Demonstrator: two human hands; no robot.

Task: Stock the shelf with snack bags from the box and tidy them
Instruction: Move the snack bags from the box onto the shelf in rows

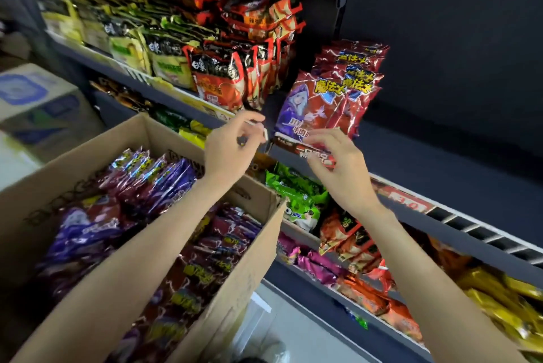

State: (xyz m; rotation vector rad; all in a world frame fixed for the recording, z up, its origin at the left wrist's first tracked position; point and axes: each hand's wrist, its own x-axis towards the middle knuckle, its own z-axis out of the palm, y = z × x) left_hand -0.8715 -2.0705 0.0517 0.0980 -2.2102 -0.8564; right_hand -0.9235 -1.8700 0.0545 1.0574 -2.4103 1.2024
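Observation:
A few red and purple snack bags (329,98) stand upright in a short row at the left end of the dark middle shelf (426,157). My left hand (232,145) hovers just left of the front bag, fingers loosely curled, holding nothing. My right hand (335,157) is below the front bag's bottom edge, its fingertips at the shelf's front label strip, with no bag in it. The open cardboard box (264,215) sits under my left forearm, filled with several more of the same bags (164,183).
The upper shelf holds red-black noodle packs (223,77) and yellow-green packs (126,36). Lower shelves carry green bags (296,195), orange packs (349,242) and yellow packs (499,298). Another carton (38,107) stands at the far left. To the right of the stocked bags the middle shelf is bare.

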